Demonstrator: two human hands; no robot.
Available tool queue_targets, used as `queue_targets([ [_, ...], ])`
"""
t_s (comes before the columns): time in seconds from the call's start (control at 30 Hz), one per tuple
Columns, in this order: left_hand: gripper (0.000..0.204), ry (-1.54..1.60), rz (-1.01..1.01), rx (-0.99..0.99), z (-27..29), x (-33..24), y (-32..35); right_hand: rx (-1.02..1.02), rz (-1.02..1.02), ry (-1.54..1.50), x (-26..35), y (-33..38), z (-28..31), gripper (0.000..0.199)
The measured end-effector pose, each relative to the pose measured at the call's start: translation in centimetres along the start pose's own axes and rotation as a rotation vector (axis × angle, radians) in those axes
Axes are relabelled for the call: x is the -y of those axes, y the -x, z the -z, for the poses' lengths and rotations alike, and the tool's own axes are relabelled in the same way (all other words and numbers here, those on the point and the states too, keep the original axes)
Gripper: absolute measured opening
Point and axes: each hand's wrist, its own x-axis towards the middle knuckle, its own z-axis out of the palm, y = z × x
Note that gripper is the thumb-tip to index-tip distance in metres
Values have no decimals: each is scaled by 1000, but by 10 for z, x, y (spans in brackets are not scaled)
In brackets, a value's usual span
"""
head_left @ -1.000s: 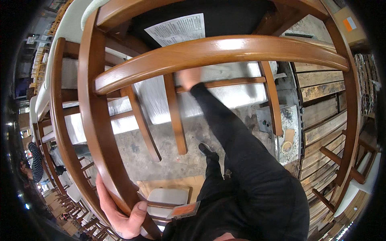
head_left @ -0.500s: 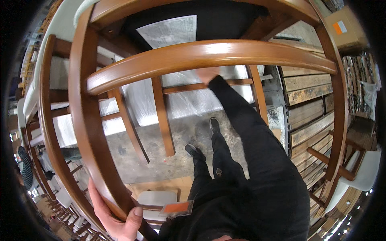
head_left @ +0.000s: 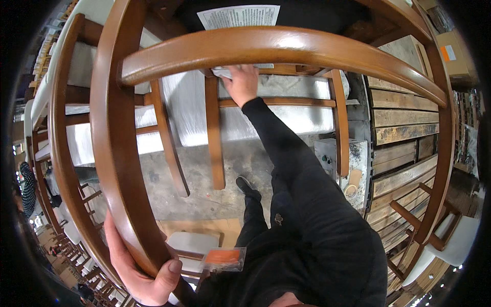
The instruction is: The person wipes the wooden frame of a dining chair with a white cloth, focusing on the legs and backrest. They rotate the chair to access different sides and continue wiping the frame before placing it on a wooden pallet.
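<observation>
Nearest, the person's left hand (head_left: 140, 286) is clamped around a brown post (head_left: 116, 128) of the wooden chair (head_left: 286, 43), which looms right before them. Past its curved rail, I see the right hand (head_left: 242, 86), fingers closed on what looks like a white cloth (head_left: 222, 72), beside a wooden leg's (head_left: 215, 138) upper end. Beyond are shiny plastic wrapping (head_left: 189, 125) and, rightward, slatted pallets (head_left: 404, 117).

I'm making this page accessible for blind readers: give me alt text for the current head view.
A person's left hand grasps the thick post of a brown wooden chair frame, while the right hand holds crumpled white material beside a wooden leg. Weathered wooden slats lie at right; concrete floor shows below.
</observation>
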Motion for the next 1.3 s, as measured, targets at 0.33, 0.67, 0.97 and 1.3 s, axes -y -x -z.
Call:
queue_targets([
  [0.33, 124, 16, 84, -3, -1, -6, -6, 70, 273, 87, -12, -2, 4, 37],
  [0.67, 112, 111, 87, -52, -11, -12, -2, 209, 544, 118, -25, -10, 3, 28],
  [0.97, 107, -6, 20, 13, -7, -8, -6, 217, 306, 190, -14, -7, 20, 31],
  [1.3, 115, 50, -9, 49, -4, 0, 1, 233, 433, 225, -22, 11, 3, 15],
])
